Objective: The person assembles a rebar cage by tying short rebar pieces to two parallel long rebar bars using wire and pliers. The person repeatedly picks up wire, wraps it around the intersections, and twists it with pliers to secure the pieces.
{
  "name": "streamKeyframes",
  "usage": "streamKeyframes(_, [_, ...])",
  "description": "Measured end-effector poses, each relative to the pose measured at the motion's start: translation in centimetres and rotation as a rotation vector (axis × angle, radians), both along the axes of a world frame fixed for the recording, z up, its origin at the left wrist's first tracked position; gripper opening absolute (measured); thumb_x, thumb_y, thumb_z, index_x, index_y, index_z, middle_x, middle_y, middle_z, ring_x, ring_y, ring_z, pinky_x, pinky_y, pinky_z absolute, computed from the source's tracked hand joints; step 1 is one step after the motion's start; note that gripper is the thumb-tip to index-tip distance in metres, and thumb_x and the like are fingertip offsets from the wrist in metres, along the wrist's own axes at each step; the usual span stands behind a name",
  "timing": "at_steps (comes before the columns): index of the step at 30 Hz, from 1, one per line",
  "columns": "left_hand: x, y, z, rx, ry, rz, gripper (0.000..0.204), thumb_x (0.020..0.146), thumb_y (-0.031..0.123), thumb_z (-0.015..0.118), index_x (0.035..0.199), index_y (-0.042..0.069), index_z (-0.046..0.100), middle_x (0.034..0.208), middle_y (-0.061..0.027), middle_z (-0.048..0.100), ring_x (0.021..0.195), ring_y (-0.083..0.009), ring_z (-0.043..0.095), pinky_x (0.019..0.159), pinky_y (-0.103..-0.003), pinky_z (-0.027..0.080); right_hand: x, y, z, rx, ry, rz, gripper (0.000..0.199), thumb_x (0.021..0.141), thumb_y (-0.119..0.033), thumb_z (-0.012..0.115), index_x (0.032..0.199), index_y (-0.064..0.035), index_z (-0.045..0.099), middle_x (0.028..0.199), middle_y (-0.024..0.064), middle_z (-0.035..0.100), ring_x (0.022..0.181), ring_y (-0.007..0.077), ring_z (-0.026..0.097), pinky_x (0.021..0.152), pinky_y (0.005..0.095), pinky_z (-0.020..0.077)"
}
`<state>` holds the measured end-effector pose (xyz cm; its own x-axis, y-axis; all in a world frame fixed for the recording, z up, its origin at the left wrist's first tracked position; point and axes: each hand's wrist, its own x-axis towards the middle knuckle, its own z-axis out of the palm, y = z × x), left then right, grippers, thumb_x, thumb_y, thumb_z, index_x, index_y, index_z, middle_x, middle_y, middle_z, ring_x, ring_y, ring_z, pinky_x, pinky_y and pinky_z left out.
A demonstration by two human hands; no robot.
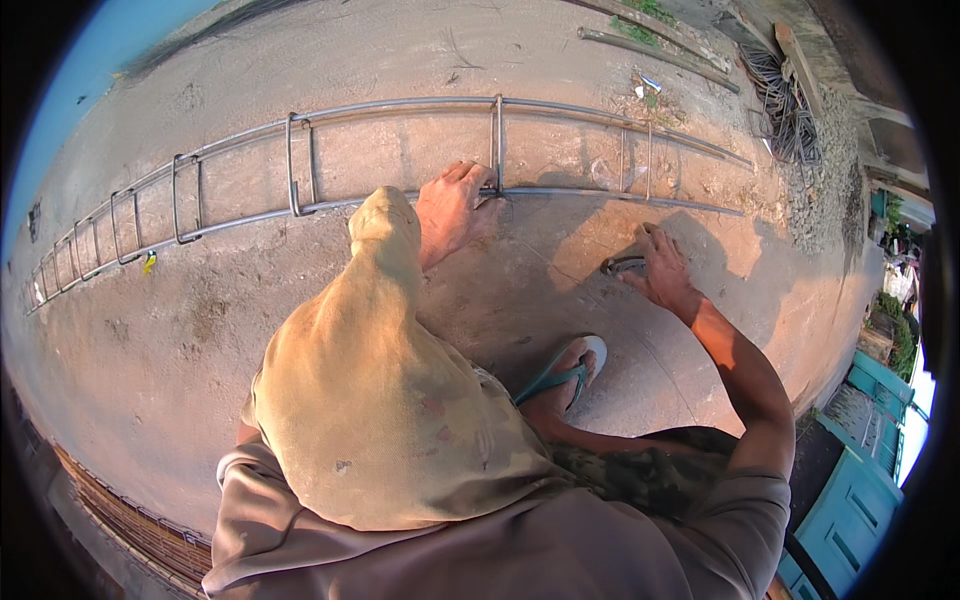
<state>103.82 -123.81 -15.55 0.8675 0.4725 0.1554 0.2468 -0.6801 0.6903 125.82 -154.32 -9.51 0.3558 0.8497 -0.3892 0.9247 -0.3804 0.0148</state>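
Dusty ground [180, 360] lies around us, sunlit in patches. Head view: long steel-bar frame [400, 104] stretches across it before us. Our left hand [452, 212] bends narrow at nearer bar [580, 191], beside hoop [498, 145]; firm grip or not, we cannot tell. Our right hand [662, 268], apart from frame, holds small dark tool [622, 265].

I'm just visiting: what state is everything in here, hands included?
Steel frame: assembled with crosspieces, lying on the ground
Left hand: fingers curled at the frame's near bar, exact grip unclear
Right hand: closed on a dark object
Sandal: worn on a foot
Tan cloth: creased, stained
Dark wire bundle: looped in a heap
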Motion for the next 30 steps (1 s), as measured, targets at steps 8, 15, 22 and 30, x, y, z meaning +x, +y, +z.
streamKeyframes(8, [0.1, 0.1, -0.8, 0.023, 0.004, -0.096, 0.018, 0.083, 0.022, 0.069, 0.091, 0.005, 0.071, 0.089, -0.0064, 0.069, 0.080, -0.0269, 0.067, 0.070, -0.038, 0.055, 1.8, -9.0, -4.4, -0.063, 0.116, -0.127, 0.039, 0.082, -0.021, 0.071, 0.110, -0.0019, 0.052, 0.121, 0.0213, 0.050, 0.111, 0.0407, 0.050, 0.091, 0.0489, 0.0441])
streamKeyframes(15, [-0.4, 0.0, -0.8, 0.077, 0.001, -0.094, 0.017, 0.084, 0.022, 0.068, 0.089, 0.005, 0.070, 0.087, -0.0071, 0.067, 0.078, -0.0262, 0.067, 0.068, -0.038, 0.055, -0.9, -2.4, -4.9, 0.252, 0.338, -0.249, 0.022, 0.089, -0.019, 0.063, 0.098, -0.0014, 0.053, 0.103, 0.0180, 0.057, 0.093, 0.0359, 0.059, 0.077, 0.0450, 0.0468])
streamKeyframes(22, [0.0, -0.2, -2.0, 0.109, -0.056, -0.126, 0.016, 0.084, 0.021, 0.068, 0.087, 0.005, 0.068, 0.084, -0.0073, 0.065, 0.077, -0.0256, 0.067, 0.066, -0.037, 0.055, -5.6, 8.3, -0.9, 0.221, 0.736, -0.417, 0.024, 0.090, -0.004, 0.054, 0.113, -0.0007, 0.056, 0.108, 0.0197, 0.060, 0.096, 0.0347, 0.061, 0.083, 0.0373, 0.0467])
streamKeyframes(30, [-0.3, 0.2, -2.0, 0.107, -0.083, -0.141, 0.016, 0.084, 0.020, 0.067, 0.092, 0.006, 0.067, 0.085, -0.0082, 0.064, 0.077, -0.0264, 0.067, 0.064, -0.038, 0.055, -6.1, 13.6, 5.7, -0.178, 0.172, 0.016, 0.055, 0.086, 0.007, 0.044, 0.140, -0.0060, 0.042, 0.135, 0.0305, 0.046, 0.130, 0.0424, 0.042, 0.108, 0.0501, 0.0357])
